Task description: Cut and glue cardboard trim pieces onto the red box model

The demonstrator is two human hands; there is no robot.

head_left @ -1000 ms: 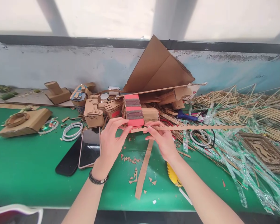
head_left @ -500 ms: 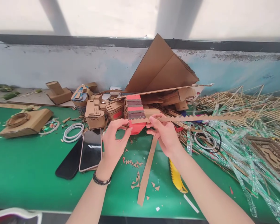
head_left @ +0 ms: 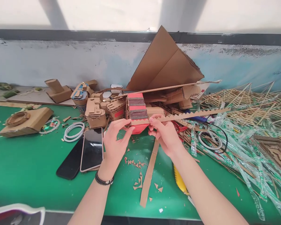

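A long cardboard strip (head_left: 194, 114) with a zigzag upper edge lies across the near face of a red box (head_left: 137, 108) with dark brown bands. My left hand (head_left: 114, 137) has its thumb and fingers closed on the strip's left end at the box's near left corner. Just past the near right corner, my right hand (head_left: 166, 134) pinches the strip between thumb and fingers. The strip's free length slants up to the right, over the pile. Below the hands, a plain cardboard strip (head_left: 149, 175) and triangular offcuts (head_left: 135, 163) lie on the green table.
Two phones (head_left: 92, 150) and a coiled white cable (head_left: 73, 132) sit at left. Cardboard models (head_left: 95, 114) stand behind them. A yellow-handled tool (head_left: 179, 179) is partly under my right forearm. Thin sticks and plastic wrappers (head_left: 243, 156) cover the right side.
The strip's free right end has swung upward, and its left part now sits closer against the box's near face. Both hands keep their grip. The view has shifted slightly.
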